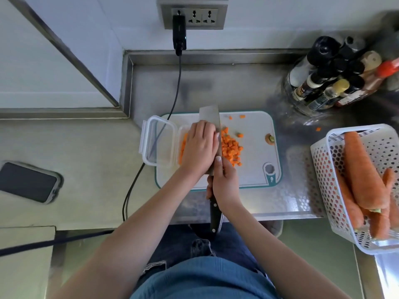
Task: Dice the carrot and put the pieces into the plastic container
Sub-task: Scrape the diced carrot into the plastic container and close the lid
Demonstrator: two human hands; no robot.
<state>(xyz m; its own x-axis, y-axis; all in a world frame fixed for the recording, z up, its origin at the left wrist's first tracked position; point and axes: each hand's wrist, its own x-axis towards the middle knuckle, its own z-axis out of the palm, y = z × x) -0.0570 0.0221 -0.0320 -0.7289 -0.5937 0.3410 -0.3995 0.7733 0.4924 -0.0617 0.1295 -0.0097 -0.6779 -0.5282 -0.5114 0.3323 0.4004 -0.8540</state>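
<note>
1. The right hand (224,182) grips the knife (212,152) by its dark handle, thumb stretched forward to the base of the blade.
2. The blade stands on edge across the cutting board (254,169), tip pointing toward the wall.
3. The left hand (199,147) lies flat, fingers straight, against the left face of the blade and over the container (183,130); it grasps nothing.
4. A heap of diced carrot (232,151) sits on the board just right of the blade, touching it.
5. More orange pieces show under the left hand's edge, inside the container at the board's left side; how many cannot be told.
6. The container's clear lid (157,141) lies open just left of it, hanging off the board onto the counter (216,83).
7. A few stray pieces (242,116) lie near the board's far edge, and a carrot end (269,138) lies near its right edge.
8. A white basket (323,180) at the right holds whole carrots (362,169).
9. A cluster of bottles (328,83) stands at the far right of the counter.
10. A phone (28,182) lies well to the left, and a black cable (172,100) runs from the wall socket (194,16) past the lid.
</note>
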